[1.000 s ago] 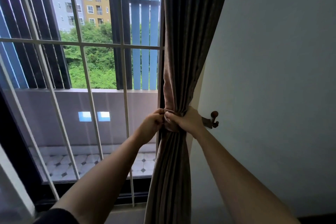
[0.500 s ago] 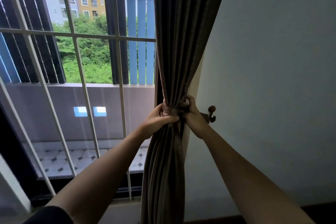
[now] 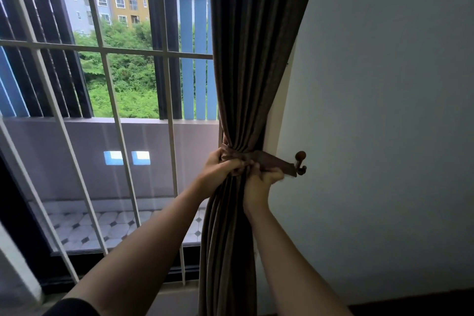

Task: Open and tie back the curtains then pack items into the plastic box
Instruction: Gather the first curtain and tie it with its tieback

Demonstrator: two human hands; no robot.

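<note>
Clenching one tieback (image 3: 272, 161), seemingly looped on one hook (image 3: 300, 163), left grip (image 3: 222, 171) and right grip (image 3: 261, 180) bunch one curtain (image 3: 246, 72).

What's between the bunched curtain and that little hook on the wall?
In the head view, a brown tieback band spans from the curtain to the wall hook; the right hand grips it from below.

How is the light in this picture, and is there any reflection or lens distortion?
Head view: daylight comes from outside, so the curtain and the wall look dim. Head view: two bright rectangles on the glass seem a reflection. Head view: the white window bars fan out, a wide-angle effect. The left hand and right hand gripping the tieback look sharp.
</note>
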